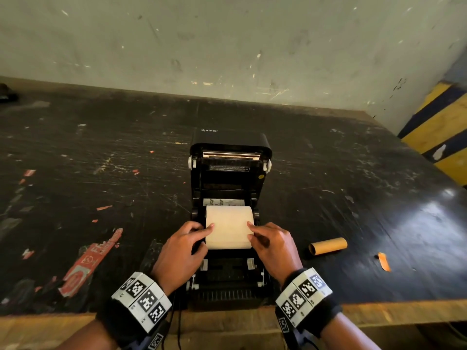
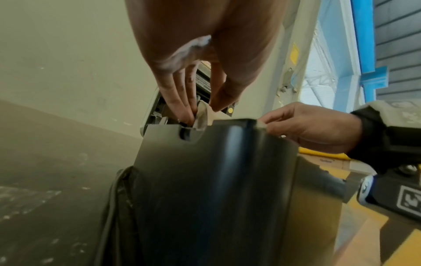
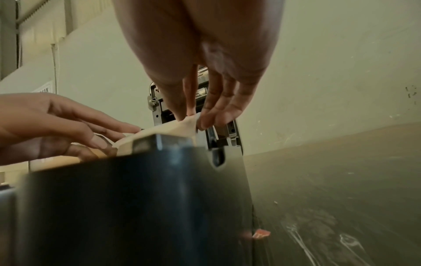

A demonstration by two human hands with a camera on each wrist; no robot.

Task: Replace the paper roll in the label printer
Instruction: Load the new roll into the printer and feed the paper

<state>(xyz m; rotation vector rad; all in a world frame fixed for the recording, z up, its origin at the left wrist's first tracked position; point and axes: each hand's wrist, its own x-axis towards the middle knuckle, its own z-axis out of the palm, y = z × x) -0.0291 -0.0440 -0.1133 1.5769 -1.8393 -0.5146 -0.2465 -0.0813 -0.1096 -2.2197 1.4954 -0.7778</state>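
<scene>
Scuffed dark table against a pale wall. Left hand and right hand each pinch one side edge of the paper, drawn forward from the roll seated in the open printer bay. Advice: pull evenly, keep the paper square between the guides. Empty core lies right of the printer.
</scene>
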